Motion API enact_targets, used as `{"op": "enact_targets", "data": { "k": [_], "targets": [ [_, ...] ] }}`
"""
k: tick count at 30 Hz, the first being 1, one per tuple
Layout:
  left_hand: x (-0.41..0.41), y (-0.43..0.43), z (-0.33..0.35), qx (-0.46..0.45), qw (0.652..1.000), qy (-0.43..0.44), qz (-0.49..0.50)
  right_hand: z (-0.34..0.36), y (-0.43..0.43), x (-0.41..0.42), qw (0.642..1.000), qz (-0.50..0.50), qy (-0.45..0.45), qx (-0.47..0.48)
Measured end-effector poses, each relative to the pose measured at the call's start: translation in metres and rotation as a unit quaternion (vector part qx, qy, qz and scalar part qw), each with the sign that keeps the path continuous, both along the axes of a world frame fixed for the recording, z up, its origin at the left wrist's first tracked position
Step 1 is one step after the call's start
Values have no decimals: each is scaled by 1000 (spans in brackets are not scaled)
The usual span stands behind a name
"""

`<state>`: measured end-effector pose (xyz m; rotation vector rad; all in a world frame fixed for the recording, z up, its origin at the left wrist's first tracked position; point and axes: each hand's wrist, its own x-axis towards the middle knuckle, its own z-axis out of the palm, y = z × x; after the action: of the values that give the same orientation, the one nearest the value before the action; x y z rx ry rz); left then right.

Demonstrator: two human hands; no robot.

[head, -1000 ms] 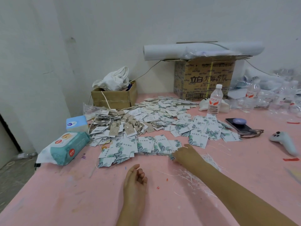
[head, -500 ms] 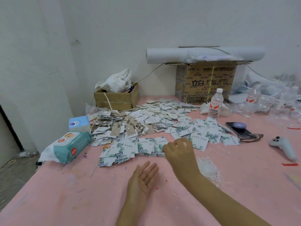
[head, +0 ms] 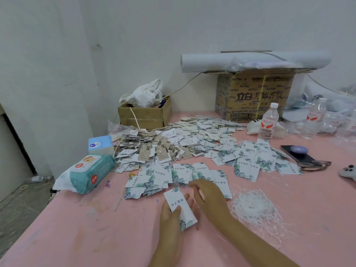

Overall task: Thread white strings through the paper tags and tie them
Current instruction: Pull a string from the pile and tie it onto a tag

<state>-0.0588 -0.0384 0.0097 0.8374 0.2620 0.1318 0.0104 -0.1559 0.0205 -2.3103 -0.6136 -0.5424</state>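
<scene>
A white paper tag (head: 180,206) with green leaf print lies across my upturned left hand (head: 170,218), whose thumb presses over its middle. Just to the right, my right hand (head: 211,197) hovers beside the tag with loosely spread, blurred fingers and holds nothing. Beyond both hands a row of the same tags (head: 173,176) lies on the pink table (head: 96,228), with bigger heaps of tags (head: 194,137) farther back. A tangle of white strings (head: 254,209) sits on the table right of my right hand.
A wet-wipe pack (head: 88,174) and blue tissue box (head: 100,144) sit at the left edge. Behind the tags are a small cardboard box (head: 144,117), a large carton (head: 254,95) under a paper roll (head: 250,59), a water bottle (head: 267,122) and a phone (head: 296,156).
My right hand came back from the tag row and a tag now lies in my left palm. My left hand opened upward and its thumb closed over the tag.
</scene>
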Motion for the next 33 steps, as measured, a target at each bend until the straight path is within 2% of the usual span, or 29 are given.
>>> {"op": "enact_targets", "data": {
  "k": [2,4,7,9,12,17,22,26,29,31,33],
  "targets": [
    [1,0,-2,-9,1000,3,4,2,9,27,993,-47,44,-101],
    [1,2,-3,-23,1000,9,7,2,21,50,974,-52,105,-196],
    [0,4,-3,-41,999,10,14,-3,44,72,946,-51,120,-296],
    [-1,4,-2,-51,999,6,14,-7,54,78,934,-62,95,-340],
    [-2,5,-1,-78,997,18,13,-9,56,78,942,-65,59,-323],
    [-3,4,1,-107,994,25,16,-7,48,67,935,-39,13,-352],
    [-4,4,-1,-99,995,32,4,6,46,52,916,-43,4,-398],
    [-6,4,0,-97,995,26,-7,17,43,32,920,-76,-65,-380],
    [-7,5,-1,-92,995,29,-13,15,41,27,915,-54,24,-400],
    [-6,7,-3,-86,995,37,-21,19,37,25,927,-85,-9,-365],
    [-6,9,-4,-83,995,55,-33,26,30,15,956,-125,-34,-262]
  ]
}}
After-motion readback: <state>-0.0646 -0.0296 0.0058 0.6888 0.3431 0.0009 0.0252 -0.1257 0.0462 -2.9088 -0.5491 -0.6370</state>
